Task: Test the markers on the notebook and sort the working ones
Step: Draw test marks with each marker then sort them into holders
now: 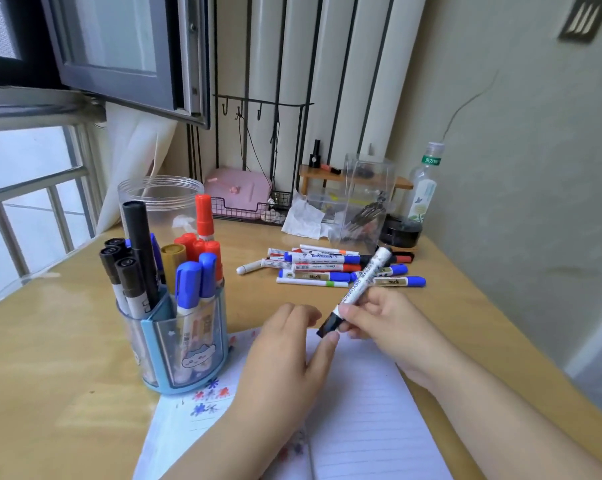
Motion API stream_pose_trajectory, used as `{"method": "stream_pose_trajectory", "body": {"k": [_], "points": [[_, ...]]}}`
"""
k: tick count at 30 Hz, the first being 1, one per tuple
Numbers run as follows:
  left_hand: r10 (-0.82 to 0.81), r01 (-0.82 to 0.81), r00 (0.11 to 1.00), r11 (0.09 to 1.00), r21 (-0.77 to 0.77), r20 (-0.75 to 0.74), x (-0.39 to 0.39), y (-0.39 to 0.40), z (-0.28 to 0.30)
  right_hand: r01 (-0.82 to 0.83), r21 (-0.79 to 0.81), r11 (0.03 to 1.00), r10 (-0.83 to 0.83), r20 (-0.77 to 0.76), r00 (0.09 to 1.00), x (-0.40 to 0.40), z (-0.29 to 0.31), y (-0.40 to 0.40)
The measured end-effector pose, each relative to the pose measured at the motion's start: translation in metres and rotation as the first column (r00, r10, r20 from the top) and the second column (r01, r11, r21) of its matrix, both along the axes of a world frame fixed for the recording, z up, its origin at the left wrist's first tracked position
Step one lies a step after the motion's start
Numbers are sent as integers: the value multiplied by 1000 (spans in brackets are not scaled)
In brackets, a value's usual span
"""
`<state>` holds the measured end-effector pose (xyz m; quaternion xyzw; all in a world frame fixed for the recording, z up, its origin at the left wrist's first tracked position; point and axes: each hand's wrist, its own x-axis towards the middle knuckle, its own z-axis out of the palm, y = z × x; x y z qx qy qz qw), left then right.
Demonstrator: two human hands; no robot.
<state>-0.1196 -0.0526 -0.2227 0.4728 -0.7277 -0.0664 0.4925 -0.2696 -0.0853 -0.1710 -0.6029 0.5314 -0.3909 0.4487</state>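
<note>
Right hand (pixel 379 320) at frame center-right pinches a white marker (pixel 360 289) w/ black cap, held tilted, cap end down-left over the notebook (pixel 361 410), other end up-right. Left hand (pixel 289 355) lies over the notebook at lower center, fingers mostly straight; thumb tip touches the black cap, looks like it's on the cap but a grip isn't clear, blurry there. Notebook is open w/ lined pages at bottom center, red and blue scribbles on its left page near the holder. Blue pen holder (pixel 185 344) at left-center on the desk (pixel 67 358), packed w/ upright black, blue, red and gold-capped markers. Loose marker pile (pixel 327 268) lies flat at center, behind the hands. Clear jar (pixel 161 199) behind the holder; plastic bottle (pixel 424 188) at upper right.
</note>
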Motion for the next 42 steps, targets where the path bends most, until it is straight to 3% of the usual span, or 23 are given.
{"method": "stream_pose_trajectory", "body": {"k": [3,5,7,8,9,10,11,13,15,22,25,28,29,32,34,37,42], "points": [[-151,141,983,985,100,101,-10,13,3,-4,115,993,-36,339,940,-2,-3,43],[-115,94,972,989,111,207,-15,19,6,4,170,985,-70,383,921,-5,-6,63],[-72,13,946,983,184,315,-19,24,13,78,88,993,-90,142,986,-13,-10,79],[-76,-5,929,976,217,363,-21,26,16,134,-111,985,-145,-105,984,-21,-12,84],[-102,0,907,970,243,408,-22,28,18,137,-425,895,-304,-357,883,-29,-11,89],[-141,21,883,965,262,448,-23,31,21,-1,-663,749,-436,-494,752,-37,-10,92],[-189,54,862,957,286,470,-24,36,24,-183,-754,631,-509,-581,635,-43,-9,94],[-283,130,842,933,336,460,-23,46,29,-415,-703,578,-489,-705,514,-48,-14,97],[-346,183,818,914,363,459,-19,58,32,-495,-638,590,-439,-767,467,-45,-16,103],[-370,115,691,905,410,621,11,94,38,-612,-532,584,-371,-847,382,-19,-30,135],[-415,158,679,888,432,605,27,103,39,-616,-529,584,-371,-849,377,-16,-23,151],[-495,243,697,843,479,519,33,106,40,-609,-456,649,-313,-890,332,-8,-5,161],[-507,264,692,840,475,513,36,106,41,-610,-372,700,-196,-921,337,-6,-1,163],[-469,246,708,865,438,528,57,102,45,-486,-228,844,86,-837,541,-28,6,153],[-401,184,749,890,417,527,76,97,49,-310,-184,933,76,-741,668,-51,10,150],[-316,117,786,920,374,531,82,95,53,-143,-143,979,13,-662,749,-62,23,143],[-247,77,815,943,325,524,58,82,53,-120,19,993,120,-303,945,-35,33,126]]}}
